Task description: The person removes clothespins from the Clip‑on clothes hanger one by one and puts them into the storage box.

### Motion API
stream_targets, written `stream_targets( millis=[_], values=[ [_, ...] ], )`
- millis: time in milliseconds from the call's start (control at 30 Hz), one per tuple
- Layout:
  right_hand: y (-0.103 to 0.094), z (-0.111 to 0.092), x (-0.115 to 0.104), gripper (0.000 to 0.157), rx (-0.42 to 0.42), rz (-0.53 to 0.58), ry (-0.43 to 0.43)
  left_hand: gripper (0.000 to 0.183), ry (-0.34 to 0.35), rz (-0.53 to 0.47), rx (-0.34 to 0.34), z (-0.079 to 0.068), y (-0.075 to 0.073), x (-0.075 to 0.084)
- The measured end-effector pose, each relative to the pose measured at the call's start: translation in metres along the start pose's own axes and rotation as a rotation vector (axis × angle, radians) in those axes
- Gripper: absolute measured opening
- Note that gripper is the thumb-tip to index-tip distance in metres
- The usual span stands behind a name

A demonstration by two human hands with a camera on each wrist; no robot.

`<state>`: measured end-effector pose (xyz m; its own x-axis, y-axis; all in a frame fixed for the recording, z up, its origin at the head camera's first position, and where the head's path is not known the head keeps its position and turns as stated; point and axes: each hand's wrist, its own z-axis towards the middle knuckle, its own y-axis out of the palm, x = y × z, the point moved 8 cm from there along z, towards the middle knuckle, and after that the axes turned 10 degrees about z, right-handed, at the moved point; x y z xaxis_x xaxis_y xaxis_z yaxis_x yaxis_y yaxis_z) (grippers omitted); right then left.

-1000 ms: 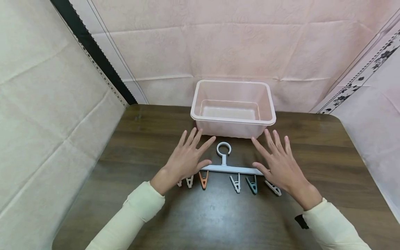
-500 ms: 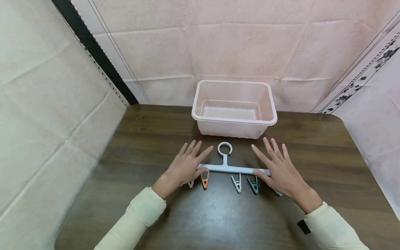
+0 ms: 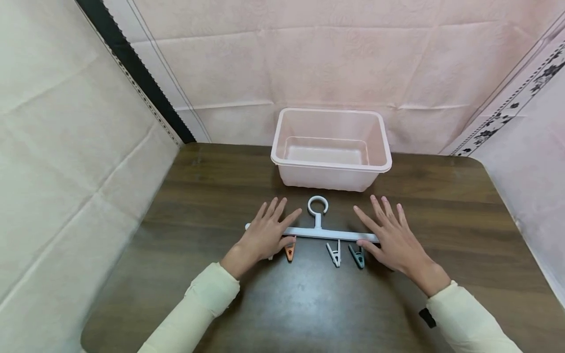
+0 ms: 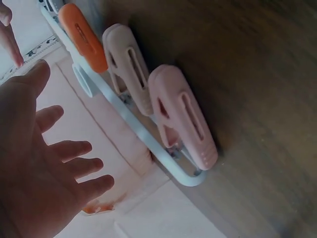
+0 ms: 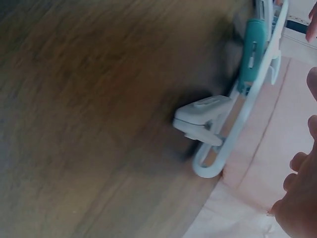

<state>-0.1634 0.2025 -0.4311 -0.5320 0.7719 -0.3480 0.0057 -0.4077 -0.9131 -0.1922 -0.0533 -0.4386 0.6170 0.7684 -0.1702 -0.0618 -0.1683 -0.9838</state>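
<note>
Plastic clips (image 4: pixel 122 49) line a slim, hook-topped hanger (image 3: pixel 328 234) near spread fingers (image 3: pixel 279 209).

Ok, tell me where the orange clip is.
In the head view, the orange clip is on the left half of the hanger, beside the left hand; the left wrist view shows it next to the beige clip.

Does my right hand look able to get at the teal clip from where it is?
Probably yes: your right hand is close to the teal clip, holds nothing, and no other thing seems to lie between them.
</note>
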Motion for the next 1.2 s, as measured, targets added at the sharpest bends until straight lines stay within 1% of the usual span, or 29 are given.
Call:
stream_targets(
  millis=[100,233,367,500,633,733,900,1000,1200],
  values=[
    [0.006,0.0,0.004,0.076,-0.012,0.017,0.012,0.066,0.001,0.015,-0.027,0.001,0.006,-0.001],
    [0.017,0.001,0.008,0.074,-0.047,0.057,0.04,0.065,-0.008,0.029,-0.063,-0.001,0.011,-0.003],
    [0.023,0.0,0.011,0.073,-0.075,0.071,0.065,0.064,-0.005,-0.001,-0.059,-0.001,0.014,-0.004],
    [0.028,-0.002,0.013,0.07,-0.094,0.098,0.068,0.063,0.004,-0.047,-0.055,-0.001,0.017,-0.003],
    [0.033,-0.003,0.015,0.067,-0.101,0.138,0.068,0.06,0.014,-0.044,-0.06,0.0,0.021,-0.004],
    [0.037,-0.004,0.019,0.064,-0.109,0.158,0.07,0.057,0.019,-0.044,-0.077,0.0,0.024,-0.005],
    [0.044,-0.006,0.024,0.06,-0.13,0.199,0.075,0.051,0.023,-0.103,-0.11,0.001,0.031,-0.007],
    [0.047,-0.006,0.027,0.058,-0.134,0.244,0.079,0.049,0.019,-0.139,-0.116,0.002,0.035,-0.009],
    [0.044,-0.005,0.032,0.051,-0.095,0.339,0.088,0.047,0.012,-0.2,-0.079,0.005,0.035,-0.011]
  ],
)
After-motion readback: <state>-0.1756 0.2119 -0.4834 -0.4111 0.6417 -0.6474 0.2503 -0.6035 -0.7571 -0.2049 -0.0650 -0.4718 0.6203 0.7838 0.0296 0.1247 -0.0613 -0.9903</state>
